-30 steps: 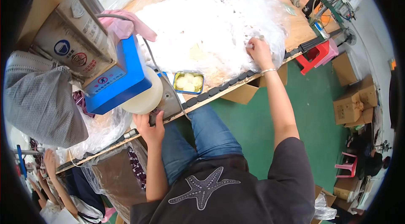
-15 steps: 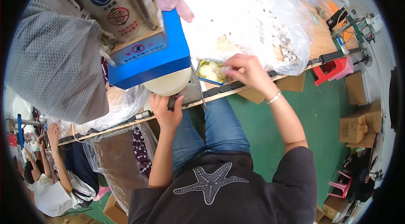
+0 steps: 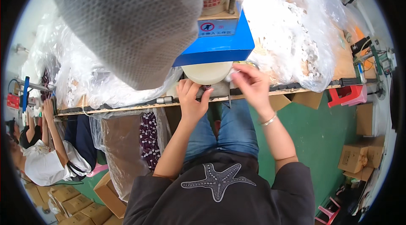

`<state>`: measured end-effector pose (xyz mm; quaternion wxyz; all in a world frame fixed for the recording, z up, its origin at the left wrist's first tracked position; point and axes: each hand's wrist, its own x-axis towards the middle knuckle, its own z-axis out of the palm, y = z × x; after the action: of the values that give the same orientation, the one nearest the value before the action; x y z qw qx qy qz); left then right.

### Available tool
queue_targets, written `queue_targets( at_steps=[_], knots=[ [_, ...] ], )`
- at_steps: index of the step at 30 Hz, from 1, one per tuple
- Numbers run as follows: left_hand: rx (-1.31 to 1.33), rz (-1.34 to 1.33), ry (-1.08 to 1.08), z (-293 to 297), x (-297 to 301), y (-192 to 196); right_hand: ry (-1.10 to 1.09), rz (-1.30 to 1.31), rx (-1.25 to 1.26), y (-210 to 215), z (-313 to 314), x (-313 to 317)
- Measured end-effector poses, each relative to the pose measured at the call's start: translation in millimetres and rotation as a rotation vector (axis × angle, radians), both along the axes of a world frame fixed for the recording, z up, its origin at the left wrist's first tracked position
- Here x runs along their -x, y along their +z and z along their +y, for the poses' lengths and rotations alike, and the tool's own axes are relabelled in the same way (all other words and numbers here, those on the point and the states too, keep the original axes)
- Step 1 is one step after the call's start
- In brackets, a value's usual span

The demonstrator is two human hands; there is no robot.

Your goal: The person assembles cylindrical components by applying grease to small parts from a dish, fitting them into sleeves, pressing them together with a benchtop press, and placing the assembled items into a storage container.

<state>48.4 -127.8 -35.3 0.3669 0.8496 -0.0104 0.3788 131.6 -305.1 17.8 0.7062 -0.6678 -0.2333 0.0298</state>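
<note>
Under the cream rounded guard (image 3: 207, 73) of a blue-fronted bench machine (image 3: 220, 51), my left hand (image 3: 192, 101) has its thumb and fingers closed around a small dark spot on the metal base. What they grip there is mostly hidden. My right hand (image 3: 253, 86) is right beside the guard, pinching a small white piece (image 3: 230, 75), blurred by motion. Behind that hand, only a sliver of the yellow-lined tin (image 3: 249, 63) shows.
Grey cloth (image 3: 135, 26) hangs large at upper left. Small white cylindrical pieces (image 3: 312, 62) lie heaped on plastic at the right of the bench. A co-worker (image 3: 50, 157) sits at left. Cardboard boxes (image 3: 355, 157) and a red stool (image 3: 340, 96) stand on the right.
My right hand has moved left from the tin to the guard, carrying the small white piece. My left hand stays at the machine base. The view has swung, shifting the machine rightward.
</note>
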Motion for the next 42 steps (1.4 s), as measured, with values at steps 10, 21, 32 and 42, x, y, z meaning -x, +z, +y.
queue_targets(
  at_steps=[10,21,32,42],
  knots=[
    [0.024,0.008,0.028,-1.9,1.8,5.7,0.15,-0.102,0.14,-4.2,40.5,13.3],
    [0.001,-0.062,0.037,3.1,19.0,12.2,-0.037,-0.056,0.05,-25.3,-12.0,32.5],
    [-0.047,0.073,0.086,-7.9,17.3,12.3,-0.5,-0.386,0.471,6.2,-68.1,-77.8],
    [0.254,-0.093,0.031,-7.7,-0.9,13.5,-0.452,-0.451,1.255,-22.0,-20.8,-173.7]
  ],
)
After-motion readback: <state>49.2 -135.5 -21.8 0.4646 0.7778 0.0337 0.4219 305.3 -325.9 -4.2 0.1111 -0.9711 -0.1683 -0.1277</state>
